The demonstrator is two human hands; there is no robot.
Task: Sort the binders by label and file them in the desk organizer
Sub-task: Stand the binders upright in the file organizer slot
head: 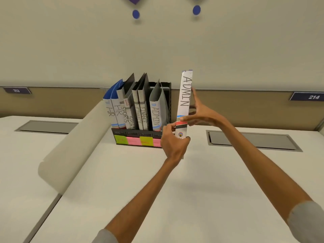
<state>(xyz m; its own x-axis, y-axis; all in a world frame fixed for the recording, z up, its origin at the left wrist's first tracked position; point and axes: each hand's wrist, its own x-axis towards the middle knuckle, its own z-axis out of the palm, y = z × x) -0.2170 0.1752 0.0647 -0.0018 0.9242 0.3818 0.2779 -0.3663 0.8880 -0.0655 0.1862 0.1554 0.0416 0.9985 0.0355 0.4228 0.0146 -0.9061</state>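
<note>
Closest in, two bare forearms reach out over the white tabletop point(122, 181). The left hand point(173, 142) grips the bottom end of an ADMIN binder point(184, 102), fingers curled round the spine. The right hand point(201, 113) holds it higher up, thumb across the front of the spine and fingers spread along the right side. So that's one binder with both hands on it. It's upright, long axis vertical, spine facing the camera, lettering running top to bottom. It sits just right of the black mesh organizer point(122, 133). I can't tell if its bottom edge touches the tabletop.

In the organizer I count seven filed binders point(143, 113), all spine-out, a few leaning a bit: two HR, two SPORTS, two FINANCE, one ADMIN, left to right. There are four sticky notes point(121, 139) on the front wall, green-pink-green-pink, the last one partly behind the left hand. Further back are two grey cable hatches point(252, 140) set in the tabletop, and two number plates point(313, 97), 213 and 214.
</note>
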